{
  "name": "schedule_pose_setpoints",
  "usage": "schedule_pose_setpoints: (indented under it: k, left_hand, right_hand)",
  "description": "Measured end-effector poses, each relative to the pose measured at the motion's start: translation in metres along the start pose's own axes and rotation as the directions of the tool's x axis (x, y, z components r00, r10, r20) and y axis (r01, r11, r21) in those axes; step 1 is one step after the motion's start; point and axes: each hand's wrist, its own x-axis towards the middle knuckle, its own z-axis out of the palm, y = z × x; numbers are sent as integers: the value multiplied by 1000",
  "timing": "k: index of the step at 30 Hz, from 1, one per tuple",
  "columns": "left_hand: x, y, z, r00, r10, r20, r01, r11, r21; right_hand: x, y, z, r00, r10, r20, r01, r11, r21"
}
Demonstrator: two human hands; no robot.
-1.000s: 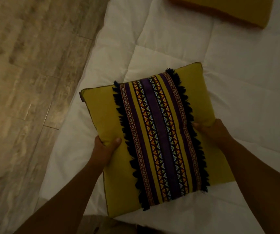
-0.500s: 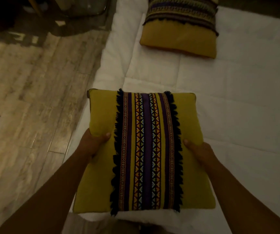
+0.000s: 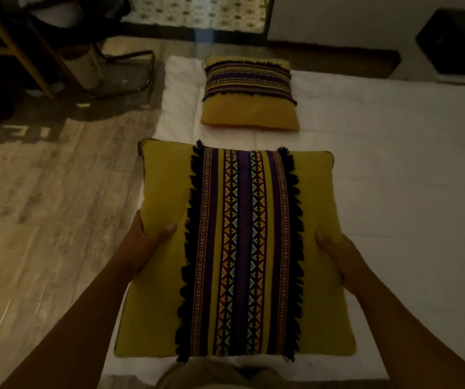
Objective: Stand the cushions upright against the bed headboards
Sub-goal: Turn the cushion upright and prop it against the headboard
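Note:
I hold a mustard-yellow cushion (image 3: 318, 248) with a woven purple and orange band and black fringe, face up over the near end of the white bed (image 3: 394, 169). My left hand (image 3: 144, 245) grips its left edge, thumb on top. On the right edge, my right hand (image 3: 340, 259) grips the same way. A second matching cushion (image 3: 249, 110) lies flat on the bed farther away, its band running crosswise. A dark strip (image 3: 338, 56) runs along the far edge of the bed; I cannot tell if it is a headboard.
Wood-look floor (image 3: 43, 220) runs along the bed's left side. A metal-framed chair (image 3: 124, 74) and a wooden frame (image 3: 15, 46) stand at the far left. A dark box (image 3: 458, 43) sits at the far right by the wall.
The cushion has turned from tilted to square in my hands. The view has risen, so the second cushion and the far floor and wall came into sight.

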Motion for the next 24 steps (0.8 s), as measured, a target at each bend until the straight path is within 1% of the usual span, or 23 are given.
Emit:
schedule_pose_setpoints:
  k: [3, 6, 11, 15, 19, 24]
  left_hand:
    - [0, 1, 12, 999, 16, 37, -17, 1000, 17]
    - [5, 11, 28, 993, 35, 111, -38, 999, 25]
    - [16, 45, 87, 965, 114, 237, -138, 987, 86]
    - [13, 78, 158, 932, 148, 331, -210, 965, 160]
    - [-8, 102, 242, 871, 177, 458, -286, 941, 182]
    - [-54, 115, 355, 817, 231, 529, -363, 918, 159]
  right_hand:
    - [-22, 3, -10, 997, 9, -77, -5, 999, 54]
    - [-46, 12, -32, 986, -31, -164, 48, 994, 101]
    - [-91, 34, -83, 934, -62, -352, 128, 977, 169]
    - [-131, 53, -139, 881, -70, -468, 210, 945, 252]
    - [-171, 74, -203, 810, -67, -583, 285, 913, 291]
    - [-206, 115, -297, 761, -32, -648, 331, 879, 345]
